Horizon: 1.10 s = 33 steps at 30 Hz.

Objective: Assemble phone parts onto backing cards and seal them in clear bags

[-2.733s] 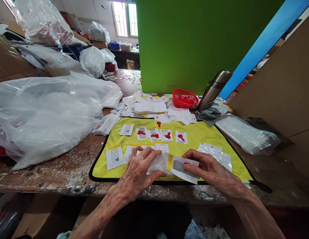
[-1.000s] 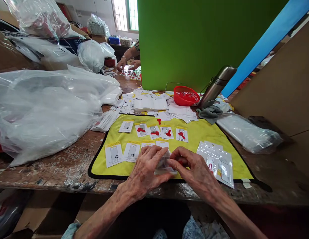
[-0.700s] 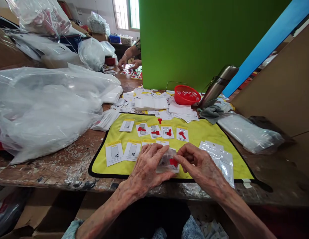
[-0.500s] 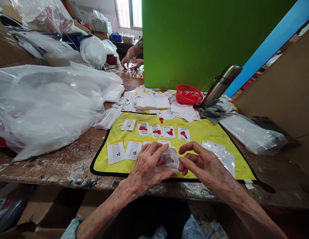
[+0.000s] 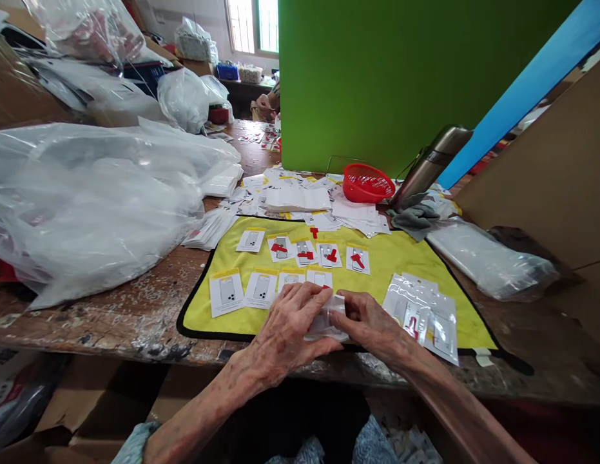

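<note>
Both my hands meet at the near edge of a yellow mat (image 5: 401,261). My left hand (image 5: 290,325) and my right hand (image 5: 370,325) pinch a small clear plastic packet (image 5: 329,319) between their fingers, holding it low over the mat. Two rows of white cards with yellow tops (image 5: 261,287) lie on the mat beyond my fingers; several in the far row carry red tabs (image 5: 307,254). A pile of finished clear packets (image 5: 425,312) lies just right of my right hand.
A large clear plastic bag (image 5: 91,200) fills the table's left side. Loose white cards (image 5: 300,200), a red basket (image 5: 368,187), a steel flask (image 5: 428,167) and a grey cloth (image 5: 416,216) sit behind the mat. A green board (image 5: 377,77) stands behind. Another person's hand (image 5: 265,103) works far off.
My right hand has closed back onto the packet after briefly opening. The carded piece with the red tab went inside the packet. More packets show on the pile at right.
</note>
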Motion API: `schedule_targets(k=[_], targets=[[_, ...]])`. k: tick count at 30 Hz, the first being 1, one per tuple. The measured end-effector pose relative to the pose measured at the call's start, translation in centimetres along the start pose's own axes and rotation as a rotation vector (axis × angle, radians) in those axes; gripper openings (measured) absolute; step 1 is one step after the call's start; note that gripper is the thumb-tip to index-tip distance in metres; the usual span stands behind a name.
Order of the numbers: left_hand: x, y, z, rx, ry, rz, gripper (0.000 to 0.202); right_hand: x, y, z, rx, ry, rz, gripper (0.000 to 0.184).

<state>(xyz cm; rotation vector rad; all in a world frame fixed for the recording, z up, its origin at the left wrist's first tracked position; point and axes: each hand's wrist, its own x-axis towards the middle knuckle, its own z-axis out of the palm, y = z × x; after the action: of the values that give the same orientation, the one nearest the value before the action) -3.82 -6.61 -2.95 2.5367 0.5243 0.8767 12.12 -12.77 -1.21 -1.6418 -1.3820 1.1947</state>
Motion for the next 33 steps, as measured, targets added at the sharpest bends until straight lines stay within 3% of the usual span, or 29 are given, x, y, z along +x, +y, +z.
schedule_targets(k=[4, 9, 13, 16, 17, 20, 22, 24, 28, 33], targets=[[-0.2, -0.3, -0.5, -0.058, -0.076, -0.081, 0.065, 0.5, 0.0, 0.0, 0.14, -0.072, 0.014, 0.034], [0.2, 0.0, -0.7, -0.171, -0.066, -0.099, 0.067, 0.0, -1.3, -1.5, 0.251, -0.205, 0.047, 0.037], [0.4, 0.6, -0.4, -0.245, -0.124, -0.135, 0.063, 0.1, -1.0, -1.2, 0.15, -0.145, 0.042, 0.038], [0.6, 0.7, -1.1, -0.335, -0.136, -0.236, 0.073, 0.2, -1.0, -1.0, 0.17, -0.174, 0.074, 0.038], [0.7, 0.6, -1.5, -0.4, -0.139, -0.297, 0.069, 0.2, -1.2, -1.1, 0.187, -0.195, 0.091, 0.039], [1.5, 0.3, -2.8, -0.675, -0.22, -0.492, 0.032, 0.0, -2.1, -1.7, 0.176, -0.252, 0.124, 0.039], [2.0, 0.2, -3.3, -0.845, -0.269, -0.589, 0.03, -0.1, -2.4, -2.2, 0.177, -0.277, 0.132, 0.04], [2.3, 0.2, -3.5, -0.95, -0.224, -0.663, 0.033, -0.2, -2.4, -2.4, 0.251, -0.229, 0.11, 0.042], [2.4, 0.7, -2.9, -1.056, -0.056, -0.786, 0.037, -0.7, -1.6, -2.2, 0.361, 0.034, 0.031, 0.044], [2.6, 1.5, -2.0, -1.224, -0.062, -0.84, 0.036, -1.5, -1.2, -1.1, 0.305, 0.051, -0.021, 0.034]])
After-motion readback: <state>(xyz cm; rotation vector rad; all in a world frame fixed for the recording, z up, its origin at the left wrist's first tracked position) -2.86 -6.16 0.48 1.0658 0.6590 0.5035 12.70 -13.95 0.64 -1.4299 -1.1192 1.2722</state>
